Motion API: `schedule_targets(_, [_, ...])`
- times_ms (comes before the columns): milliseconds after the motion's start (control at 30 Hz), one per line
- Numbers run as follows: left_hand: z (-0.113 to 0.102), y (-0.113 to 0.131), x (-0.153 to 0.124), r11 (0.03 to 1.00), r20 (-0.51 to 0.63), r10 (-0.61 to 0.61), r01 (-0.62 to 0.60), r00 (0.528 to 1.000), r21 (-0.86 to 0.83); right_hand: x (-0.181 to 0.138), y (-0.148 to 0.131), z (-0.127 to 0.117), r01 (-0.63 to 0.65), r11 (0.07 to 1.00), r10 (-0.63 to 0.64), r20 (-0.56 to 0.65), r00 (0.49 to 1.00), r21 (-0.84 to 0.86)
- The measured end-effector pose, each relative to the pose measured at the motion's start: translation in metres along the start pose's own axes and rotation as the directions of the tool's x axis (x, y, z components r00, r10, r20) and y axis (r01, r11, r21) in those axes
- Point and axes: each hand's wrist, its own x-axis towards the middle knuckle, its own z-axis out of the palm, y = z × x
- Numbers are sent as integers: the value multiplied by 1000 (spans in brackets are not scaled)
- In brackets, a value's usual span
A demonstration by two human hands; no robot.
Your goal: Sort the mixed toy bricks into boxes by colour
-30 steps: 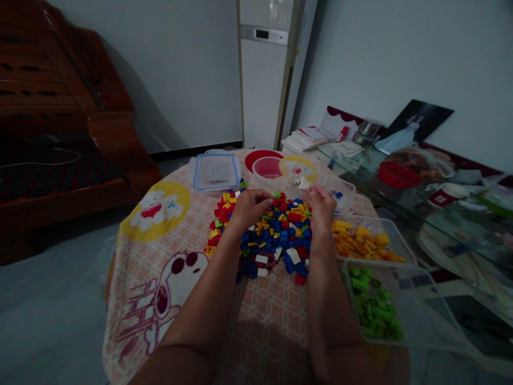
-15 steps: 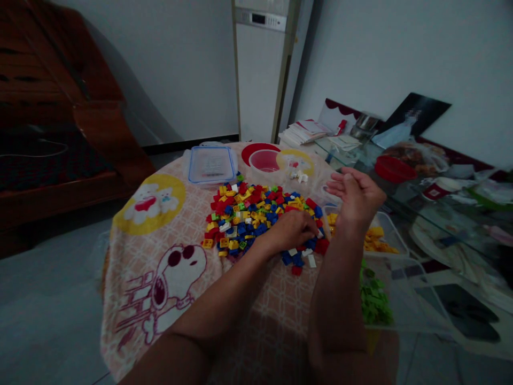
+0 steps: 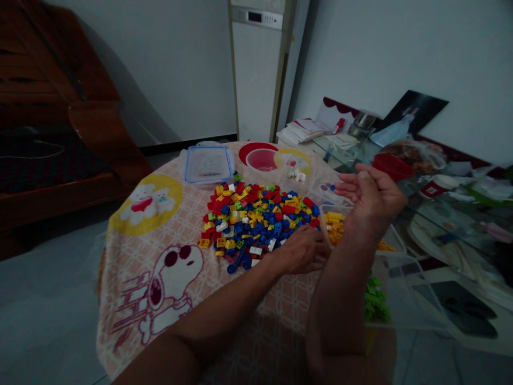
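Observation:
A pile of small red, blue, yellow, green and white bricks [image 3: 256, 216] lies on a round table covered with a cartoon-dog cloth [image 3: 168, 272]. My left hand [image 3: 300, 251] rests on the cloth at the pile's near right edge, fingers curled down over a few bricks; what they grip is hidden. My right hand [image 3: 368, 195] is raised above a clear box of yellow bricks [image 3: 336, 222], fingers stretched out to the left, nothing visible in it. A clear box of green bricks [image 3: 374, 305] sits nearer me, partly behind my right forearm.
Behind the pile stand a clear box with a blue-rimmed lid [image 3: 208, 163], a clear tub over a red lid [image 3: 262, 159] and a tub with white pieces [image 3: 296, 174]. A cluttered glass table [image 3: 441, 214] adjoins on the right. A wooden bench [image 3: 60, 133] stands left.
My left hand moved from the pile's far side to its near right edge. My right hand lifted off the pile and drifted right, above the yellow bricks box.

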Motion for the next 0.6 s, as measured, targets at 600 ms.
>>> schedule_targets(600, [18,-8,-7,936,-72,-55,76,996,344,-2,-2,2,-49,999,49,22,999,2])
